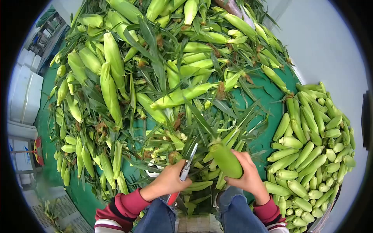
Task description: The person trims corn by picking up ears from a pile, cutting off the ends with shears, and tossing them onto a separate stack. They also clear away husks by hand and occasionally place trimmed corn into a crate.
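My left hand (168, 179) is closed around a cutting tool (187, 167) with a metal blade pointing up and a red handle end below the fist. In my right hand (247, 175) is a green corn ear (226, 161), its cut-looking round end toward the palm side and its leafy tip pointing up and left. The blade and the ear are apart. Beneath and between the hands lie loose husks and leaves (200, 186).
A large heap of leafy corn (112, 73) spreads over the green floor sheet (278, 108) ahead and left. Trimmed ears (307, 155) are piled at the right by a pale wall (330, 46). White boxes (29, 93) and crates (62, 209) stand at the left.
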`<state>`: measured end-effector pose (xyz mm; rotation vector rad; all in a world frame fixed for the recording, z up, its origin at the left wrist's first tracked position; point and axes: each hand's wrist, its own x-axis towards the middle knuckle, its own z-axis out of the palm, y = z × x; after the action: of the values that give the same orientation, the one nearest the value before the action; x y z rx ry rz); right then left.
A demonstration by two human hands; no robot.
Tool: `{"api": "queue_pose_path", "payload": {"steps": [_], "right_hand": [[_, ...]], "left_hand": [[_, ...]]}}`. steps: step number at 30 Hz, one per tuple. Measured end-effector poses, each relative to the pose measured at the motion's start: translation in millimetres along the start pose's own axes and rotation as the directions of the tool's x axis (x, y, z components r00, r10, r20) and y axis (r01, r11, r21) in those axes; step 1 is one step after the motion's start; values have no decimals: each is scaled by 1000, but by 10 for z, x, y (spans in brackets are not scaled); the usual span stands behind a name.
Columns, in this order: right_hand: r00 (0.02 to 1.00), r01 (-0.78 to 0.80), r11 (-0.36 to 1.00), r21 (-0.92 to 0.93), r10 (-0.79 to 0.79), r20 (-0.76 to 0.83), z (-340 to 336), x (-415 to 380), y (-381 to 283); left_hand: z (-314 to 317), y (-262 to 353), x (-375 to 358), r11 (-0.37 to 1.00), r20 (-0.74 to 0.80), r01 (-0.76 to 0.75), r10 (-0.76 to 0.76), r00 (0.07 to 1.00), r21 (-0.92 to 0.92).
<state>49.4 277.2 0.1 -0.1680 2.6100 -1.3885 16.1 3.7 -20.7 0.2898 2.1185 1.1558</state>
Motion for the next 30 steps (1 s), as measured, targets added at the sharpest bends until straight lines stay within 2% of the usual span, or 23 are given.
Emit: {"api": "queue_pose_path", "payload": {"steps": [1, 2, 3, 4, 6, 8, 9, 10, 11, 12, 13, 14, 15, 16, 17, 19, 20, 23, 24, 27, 30], "right_hand": [[999, 27, 995, 98, -24, -37, 55, 3, 74], [997, -67, 955, 290, 72, -7, 135, -16, 137], [999, -41, 968, 246, 37, 21, 142, 32, 86], [999, -13, 978, 207, 2, 53, 147, 82, 7], [981, 54, 993, 106, -73, 181, 170, 140, 3], [980, -5, 976, 217, -38, 194, 208, 135, -11], [980, -36, 964, 265, -18, 196, 204, 120, -8], [988, -68, 911, 407, 3, 157, 231, 106, 35], [980, -183, 770, 612, 91, 179, 236, 93, 74], [961, -276, 567, 776, 167, 219, 246, 81, 108], [933, -343, 314, 885, 224, 282, 273, 66, 115], [929, -335, 158, 929, 217, 299, 302, 71, 69], [903, -406, 90, 909, 191, 385, 346, 63, 123], [871, -474, 27, 880, 159, 465, 405, 46, 224], [832, -541, -35, 840, 126, 541, 444, 21, 276], [795, -595, 1, 804, 151, 588, 454, -1, 204], [795, -595, -3, 804, 145, 589, 464, -11, 219], [796, -599, -13, 801, 106, 596, 378, 16, 188], [797, -599, -20, 801, 88, 598, 334, 31, 161], [797, -604, 37, 796, 23, 603, 319, 74, 63], [802, -596, -82, 799, -16, 597, 436, 77, 135]], "left_hand": [[-6, 82, 13, 992, -65, -78, 72, 995, -104], [7, 186, 17, 967, -137, -156, 130, 982, -202], [4, 286, 12, 928, -217, -235, 175, 960, -288], [-27, 388, 15, 885, -223, -271, 197, 955, -378], [-171, 614, 24, 894, -283, -338, 256, 924, -295], [-272, 668, 54, 880, -317, -381, 289, 903, -284], [-294, 629, 42, 846, -297, -391, 293, 909, -362], [-303, 550, 4, 806, -273, -398, 303, 913, -438], [-313, 467, -31, 761, -243, -397, 315, 917, -513], [-336, 384, -64, 811, -134, -375, 354, 926, -449], [-283, 328, -38, 829, -46, -314, 331, 942, -462], [-222, 234, -10, 847, 38, -247, 299, 954, -470], [-179, 147, 29, 863, 115, -182, 264, 957, -471], [-128, 102, 99, 865, 164, -185, 290, 943, -466], [-88, 141, 128, 840, 153, -150, 264, 952, -521], [-10, 234, 205, 772, 134, -85, 216, 967, -630], [18, 238, 256, 856, 22, -181, 218, 976, -485], [-32, 425, 320, 943, -45, -230, 226, 973, -239], [8, 424, 333, 930, -205, -361, 340, 918, -75], [-26, 522, 281, 914, -266, -391, 351, 898, -111], [-80, 450, 310, 964, -217, -250, 226, 950, -93]]}}
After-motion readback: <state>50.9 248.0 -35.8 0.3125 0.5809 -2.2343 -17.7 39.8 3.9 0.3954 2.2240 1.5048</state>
